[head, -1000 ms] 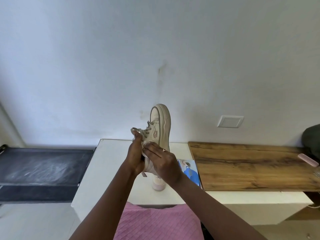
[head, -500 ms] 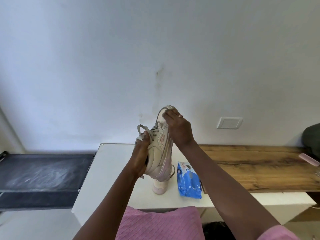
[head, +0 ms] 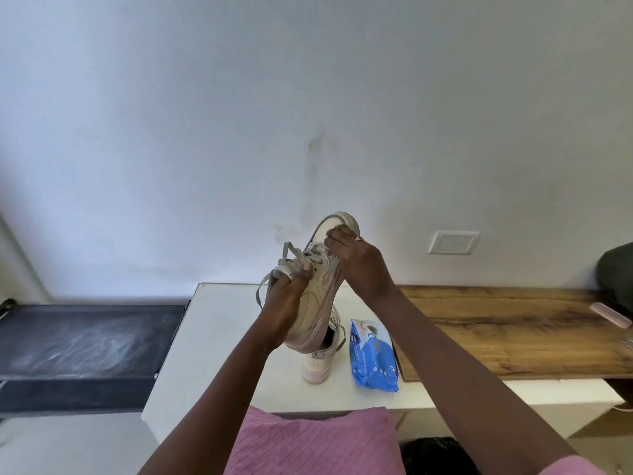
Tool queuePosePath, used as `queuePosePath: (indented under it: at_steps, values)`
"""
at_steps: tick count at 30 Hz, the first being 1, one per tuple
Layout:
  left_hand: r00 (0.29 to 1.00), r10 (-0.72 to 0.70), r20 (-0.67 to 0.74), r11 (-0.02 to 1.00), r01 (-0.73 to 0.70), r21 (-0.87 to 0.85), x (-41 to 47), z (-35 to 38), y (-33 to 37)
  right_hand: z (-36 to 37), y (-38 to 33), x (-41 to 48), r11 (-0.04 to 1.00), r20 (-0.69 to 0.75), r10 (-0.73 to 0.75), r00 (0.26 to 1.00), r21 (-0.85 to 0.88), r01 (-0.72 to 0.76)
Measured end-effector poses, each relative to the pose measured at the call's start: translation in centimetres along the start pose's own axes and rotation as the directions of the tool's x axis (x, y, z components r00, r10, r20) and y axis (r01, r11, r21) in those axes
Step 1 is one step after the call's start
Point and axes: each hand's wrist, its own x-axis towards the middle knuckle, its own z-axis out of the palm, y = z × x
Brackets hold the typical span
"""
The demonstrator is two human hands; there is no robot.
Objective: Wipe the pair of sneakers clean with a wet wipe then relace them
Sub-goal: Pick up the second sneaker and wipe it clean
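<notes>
Up from the side of the sneaker (head: 317,293) to its toe goes the right hand (head: 359,262), which a second ago was pressing near the laces (head: 291,255); its fingers now curl over the toe cap, and I cannot tell whether a wipe lies under them. Nearer, the left hand (head: 286,303) grips the heel end, fingers wrapped round it, holding the shoe toe-up above the tabletop (head: 212,337). The laces are threaded, their loose ends hanging. Judging by this, wiping has reached the toe and relacing has not begun. Beyond, the second sneaker (head: 317,366) stands on the tabletop just under the held one, with the blue pack (head: 375,358) beside it.
</notes>
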Motion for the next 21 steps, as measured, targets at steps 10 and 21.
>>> queuePosePath:
  at_steps: [10, 21]
  values:
    - [0.999, 0.044, -0.017, 0.991, -0.041, 0.127, 0.3, 0.5, -0.1, -0.7, 1.6, 2.7, 0.943, -0.073, 0.333, 0.94, 0.045, -0.33]
    - [0.998, -0.026, -0.06, 0.978, 0.012, -0.209, 0.3, 0.1, 0.3, 0.8, -3.5, -1.1, 0.91, -0.113, 0.406, 0.907, 0.146, -0.389]
